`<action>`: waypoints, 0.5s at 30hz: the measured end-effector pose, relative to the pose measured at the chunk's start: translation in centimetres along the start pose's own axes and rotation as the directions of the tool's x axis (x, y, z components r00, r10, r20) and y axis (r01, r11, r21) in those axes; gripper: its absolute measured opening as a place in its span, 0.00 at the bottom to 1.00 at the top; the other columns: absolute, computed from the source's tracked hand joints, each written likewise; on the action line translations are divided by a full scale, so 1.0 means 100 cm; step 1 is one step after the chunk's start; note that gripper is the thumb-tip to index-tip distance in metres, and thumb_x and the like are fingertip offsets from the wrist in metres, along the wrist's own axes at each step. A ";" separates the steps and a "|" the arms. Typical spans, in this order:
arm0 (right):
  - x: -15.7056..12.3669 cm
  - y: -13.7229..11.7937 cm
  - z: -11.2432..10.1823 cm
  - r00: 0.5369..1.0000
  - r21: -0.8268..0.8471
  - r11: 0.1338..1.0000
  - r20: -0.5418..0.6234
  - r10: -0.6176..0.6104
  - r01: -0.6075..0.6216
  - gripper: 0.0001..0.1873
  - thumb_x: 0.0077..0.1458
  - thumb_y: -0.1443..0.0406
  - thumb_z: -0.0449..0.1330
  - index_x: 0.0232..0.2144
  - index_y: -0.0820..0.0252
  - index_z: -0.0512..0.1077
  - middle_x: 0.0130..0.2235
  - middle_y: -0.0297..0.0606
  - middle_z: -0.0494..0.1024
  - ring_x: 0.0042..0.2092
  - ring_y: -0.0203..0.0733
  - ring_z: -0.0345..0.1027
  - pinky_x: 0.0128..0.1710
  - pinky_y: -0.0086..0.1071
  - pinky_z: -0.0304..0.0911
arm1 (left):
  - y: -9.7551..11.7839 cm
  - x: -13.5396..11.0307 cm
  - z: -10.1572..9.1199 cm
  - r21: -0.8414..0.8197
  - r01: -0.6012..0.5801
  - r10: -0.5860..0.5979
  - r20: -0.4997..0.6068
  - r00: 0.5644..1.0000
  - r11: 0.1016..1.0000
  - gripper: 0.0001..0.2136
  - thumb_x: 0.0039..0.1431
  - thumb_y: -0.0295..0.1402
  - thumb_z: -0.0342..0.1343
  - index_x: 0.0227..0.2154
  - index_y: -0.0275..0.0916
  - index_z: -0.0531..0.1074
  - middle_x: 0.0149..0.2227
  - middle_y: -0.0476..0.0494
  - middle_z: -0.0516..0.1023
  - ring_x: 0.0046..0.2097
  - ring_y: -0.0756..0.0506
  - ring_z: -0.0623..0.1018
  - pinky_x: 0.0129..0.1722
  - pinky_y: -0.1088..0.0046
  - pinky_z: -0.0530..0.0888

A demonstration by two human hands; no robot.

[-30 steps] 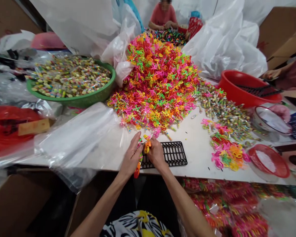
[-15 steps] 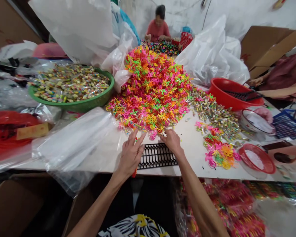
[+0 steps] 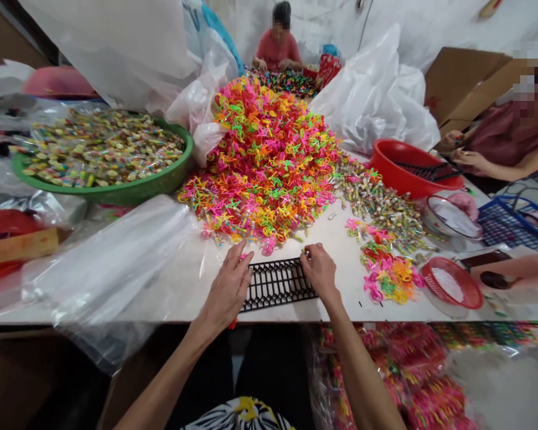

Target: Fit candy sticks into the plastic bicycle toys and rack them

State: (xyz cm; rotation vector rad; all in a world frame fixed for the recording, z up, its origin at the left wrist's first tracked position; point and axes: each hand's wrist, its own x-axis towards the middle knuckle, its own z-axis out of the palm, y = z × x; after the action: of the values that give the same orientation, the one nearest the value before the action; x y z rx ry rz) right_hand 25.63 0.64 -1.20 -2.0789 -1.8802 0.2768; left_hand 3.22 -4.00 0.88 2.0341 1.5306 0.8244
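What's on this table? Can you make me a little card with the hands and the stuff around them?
left hand: beside the black plastic grid
right hand: at the grid's far corner
big pile: bright plastic loops, just beyond the hands
green basin: full of small wrapped packets
red basin: holds another black grid
across the table: a person

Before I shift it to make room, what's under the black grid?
The white tabletop shows through the openings of the black plastic grid; whatever lies beneath its bars is covered.
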 end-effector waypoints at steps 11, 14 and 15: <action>0.043 0.009 -0.009 0.989 -0.332 0.942 0.148 -0.009 0.058 0.13 0.56 0.65 0.48 0.42 0.57 0.69 0.43 0.41 0.70 0.39 0.41 0.69 0.32 0.29 0.56 | -0.007 -0.003 0.008 -0.072 0.031 -0.030 0.009 0.999 0.997 0.21 0.62 0.34 0.38 0.57 0.42 0.55 0.64 0.43 0.44 0.64 0.43 0.47 0.61 0.58 0.51; 0.054 -0.018 0.002 0.983 -0.318 0.940 0.169 -0.072 0.123 0.16 0.58 0.65 0.46 0.46 0.56 0.67 0.47 0.43 0.69 0.40 0.41 0.69 0.33 0.30 0.57 | -0.007 -0.001 0.010 -0.099 0.068 -0.068 0.006 0.998 0.993 0.21 0.62 0.36 0.38 0.57 0.41 0.55 0.64 0.43 0.43 0.64 0.43 0.46 0.61 0.58 0.49; 0.057 -0.025 0.002 0.978 -0.314 0.940 0.195 -0.075 0.135 0.16 0.58 0.65 0.46 0.45 0.56 0.67 0.47 0.43 0.69 0.40 0.41 0.69 0.33 0.30 0.57 | -0.007 -0.001 0.010 -0.103 0.074 -0.074 0.006 0.997 0.992 0.21 0.62 0.37 0.38 0.58 0.41 0.55 0.64 0.43 0.43 0.64 0.44 0.46 0.61 0.58 0.49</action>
State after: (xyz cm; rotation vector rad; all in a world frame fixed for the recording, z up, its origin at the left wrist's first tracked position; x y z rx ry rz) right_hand 23.90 6.52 -0.09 -2.2124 -2.2712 0.1380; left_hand 3.39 -3.94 -0.29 1.8929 1.5204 0.8533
